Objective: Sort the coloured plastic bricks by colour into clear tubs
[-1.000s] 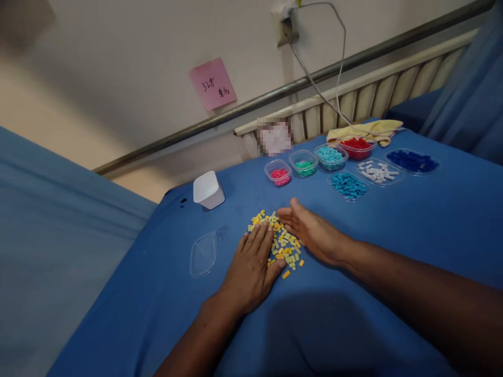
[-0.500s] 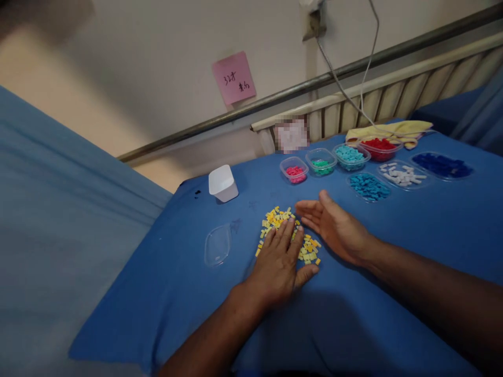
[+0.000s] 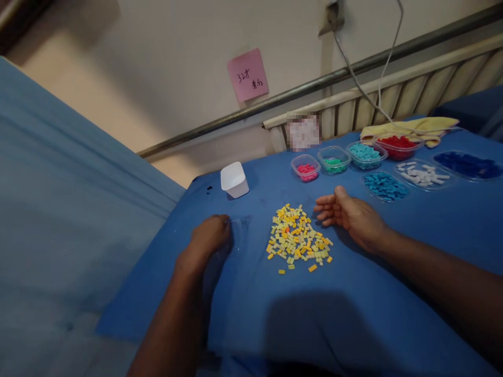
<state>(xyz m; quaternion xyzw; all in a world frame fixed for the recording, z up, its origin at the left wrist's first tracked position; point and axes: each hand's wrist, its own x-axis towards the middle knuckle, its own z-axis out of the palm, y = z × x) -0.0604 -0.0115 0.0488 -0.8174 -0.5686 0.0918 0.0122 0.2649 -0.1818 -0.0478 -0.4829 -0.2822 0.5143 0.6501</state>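
A loose heap of small yellow building bricks (image 3: 298, 238), with an orange one among them, is spread on the blue cloth. To its left, my left hand (image 3: 210, 235) is closed at the edge of a shallow clear plastic tray or lid (image 3: 238, 233), its fingertips partly hidden. The hand covers most of that clear piece. My right hand (image 3: 356, 217) rests on its side just right of the heap, fingers loosely stretched, thumb up, holding nothing.
A white tub (image 3: 234, 180) stands behind the left hand. Along the back are clear containers of pink pieces (image 3: 306, 172), green pieces (image 3: 334, 165), light blue pieces (image 3: 364, 152) and red pieces (image 3: 397, 146). Nearer are trays of teal pieces (image 3: 385, 186), white pieces (image 3: 422, 174) and dark blue pieces (image 3: 469, 165).
My left hand has lifted off the yellow bricks and moved left to the clear plastic piece, uncovering the heap. My right hand stays beside the bricks, and the view has shifted slightly.
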